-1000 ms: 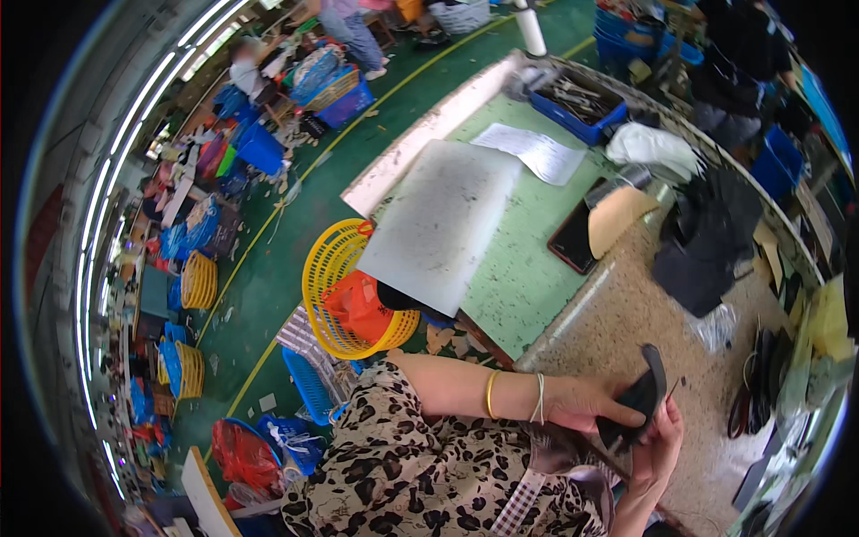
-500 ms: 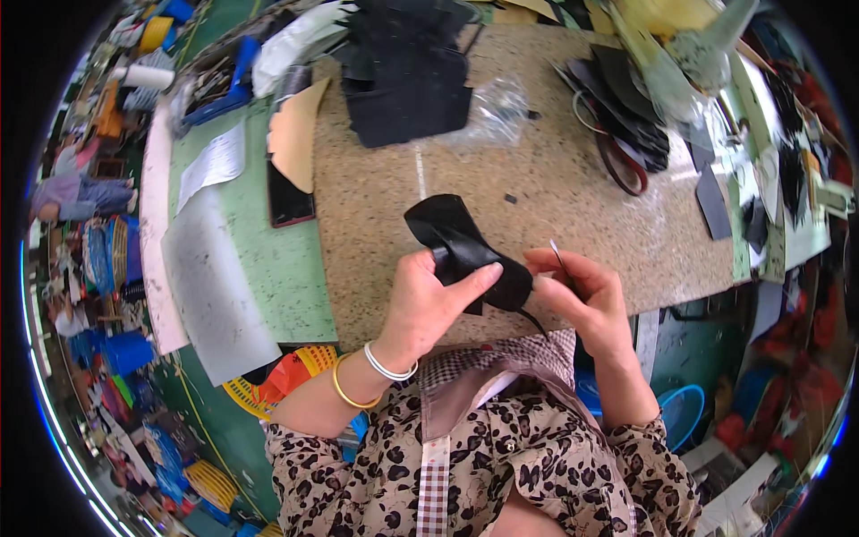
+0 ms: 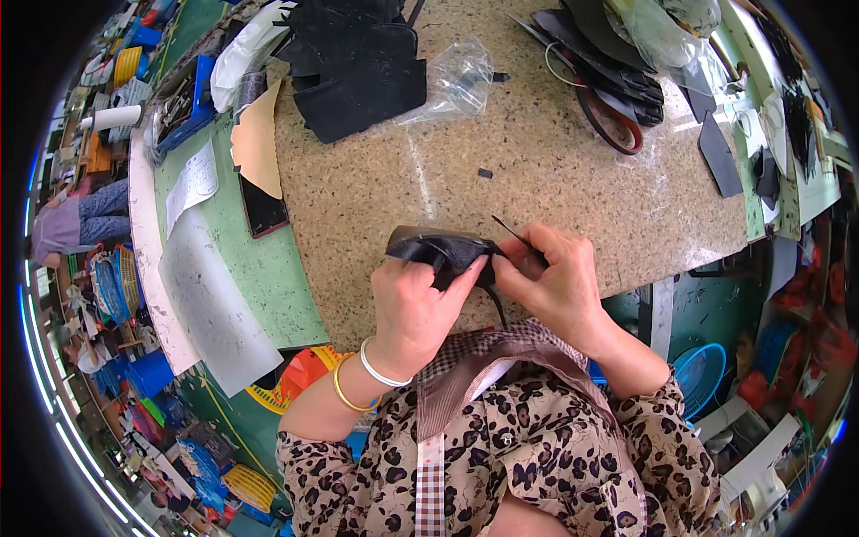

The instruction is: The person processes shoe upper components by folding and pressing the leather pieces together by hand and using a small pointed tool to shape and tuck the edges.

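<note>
Two-handed and seemingly midway, gripping a black piece [image 3: 438,240] in the left hand [image 3: 407,309], a slim tool [image 3: 513,233] in the right hand [image 3: 562,277], with black sheets [image 3: 358,89] beyond the black piece unhandled.

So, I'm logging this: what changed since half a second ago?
The black piece, broad face up before, is now tilted more edge-on, and the hands are closer together. The left hand still grips it, the right hand a thin tool. The tan piece and black sheets lie as before.

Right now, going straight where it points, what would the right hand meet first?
The black piece held by the left hand; the right hand appears right at its edge, though depth is unclear.
</note>
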`<state>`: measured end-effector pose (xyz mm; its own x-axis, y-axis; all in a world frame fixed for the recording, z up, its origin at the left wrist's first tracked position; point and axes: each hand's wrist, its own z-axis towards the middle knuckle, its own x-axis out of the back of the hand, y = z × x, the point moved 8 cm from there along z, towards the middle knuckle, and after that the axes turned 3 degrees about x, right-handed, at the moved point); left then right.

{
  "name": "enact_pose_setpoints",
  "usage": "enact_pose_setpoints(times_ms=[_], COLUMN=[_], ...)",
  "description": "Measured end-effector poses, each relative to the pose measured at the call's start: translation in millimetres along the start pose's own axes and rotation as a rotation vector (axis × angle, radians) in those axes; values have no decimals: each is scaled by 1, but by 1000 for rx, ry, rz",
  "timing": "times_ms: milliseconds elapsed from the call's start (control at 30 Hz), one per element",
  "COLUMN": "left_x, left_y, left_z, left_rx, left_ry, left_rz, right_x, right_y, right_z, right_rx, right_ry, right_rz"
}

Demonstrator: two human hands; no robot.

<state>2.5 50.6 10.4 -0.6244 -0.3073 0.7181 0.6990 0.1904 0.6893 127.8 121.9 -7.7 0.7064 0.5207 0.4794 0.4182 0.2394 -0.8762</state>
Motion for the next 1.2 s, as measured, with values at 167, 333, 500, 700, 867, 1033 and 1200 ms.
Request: enact_pose_setpoints(times_ms=[167,333,500,700,867,1033,1200], left_x=[-10,-12,-15,-13,-15,-11,-13], left_y=[-26,-38,-48,-41,-42,-36,-35], left_z=[-5,-2,6,10,7,7,7], left_rx=[236,430,453,458,471,447,422], left_ry=[-201,-208,-220,-227,-251,-247,-266], left_rz=[-221,-472,-498,-542,-428,-366,-444], right_x=[-2,-1,9,4,0,2,0], right_y=[-1,4,24,8,8,1,-6], right_z=[-1,7,-4,-3,1,2,6], right_rx=[-9,-87,-115,51,16,105,160], right_ry=[0,-103,-132,-179,-110,-34,-51], right_rz=[-24,36,372,315,133,-35,-162])
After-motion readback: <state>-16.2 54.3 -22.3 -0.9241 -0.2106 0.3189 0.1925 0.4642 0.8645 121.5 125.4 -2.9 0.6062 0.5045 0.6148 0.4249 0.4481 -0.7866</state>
